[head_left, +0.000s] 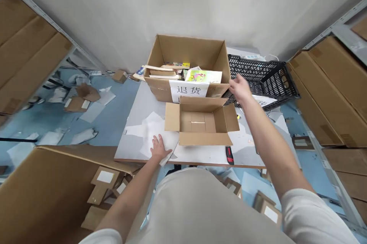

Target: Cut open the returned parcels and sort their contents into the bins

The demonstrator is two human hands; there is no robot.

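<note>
My left hand (159,148) lies flat with fingers spread on loose white paper (151,127) near the table's front edge. My right hand (240,88) is at the front right corner of a large cardboard box (160,93), its fingers curled at the box's edge beside a black plastic crate (282,70). Several books stand and lie in the large box, one with a bright green and yellow cover (204,76). In front of it stands a smaller cardboard box (204,139), flaps spread, nothing visible inside. A red and black utility knife (229,155) lies nearby.
Below left stands a very large carton (37,190) with small boxes in it. Paper and cardboard scraps litter the blue floor (114,112). Shelves with brown cartons (321,95) flank both sides. A grey wall (189,3) rises behind the table (132,146).
</note>
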